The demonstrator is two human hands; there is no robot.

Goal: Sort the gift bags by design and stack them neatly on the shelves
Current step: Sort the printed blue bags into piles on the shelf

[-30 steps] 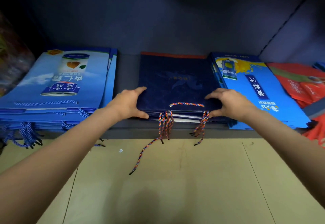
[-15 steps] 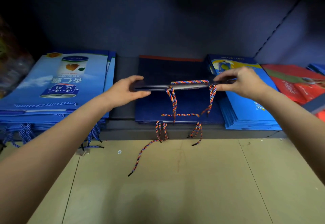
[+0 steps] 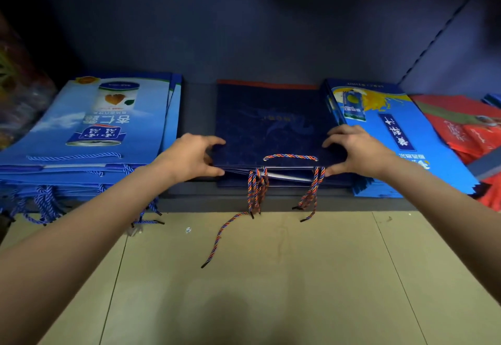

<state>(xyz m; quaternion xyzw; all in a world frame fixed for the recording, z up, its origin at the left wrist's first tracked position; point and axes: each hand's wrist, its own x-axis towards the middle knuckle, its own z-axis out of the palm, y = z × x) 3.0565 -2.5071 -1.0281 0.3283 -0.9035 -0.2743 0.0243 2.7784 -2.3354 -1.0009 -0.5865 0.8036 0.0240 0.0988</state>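
Only the head view to go on, and the sorting looks pretty far along: four stacks are already laid flat on the shelf (image 3: 189,195), each apparently kept to one design. A light blue pile with a printed can (image 3: 89,127) is at the left, the navy gift bags (image 3: 271,127) sit in the middle, a brighter blue pile with yellow artwork (image 3: 393,138) is pressed against them on the right, and red bags (image 3: 466,133) are seen past that. What's probably left is squaring up the navy pile, since its front edges look fanned and its multicoloured rope handles (image 3: 256,192) are dangling over the shelf lip toward the tan floor (image 3: 271,277). The top navy bags are pinched at the near left corner by the left hand (image 3: 189,157), thumb underneath and fingers curled on top. The near right corner is gripped the same way by the right hand (image 3: 357,152).
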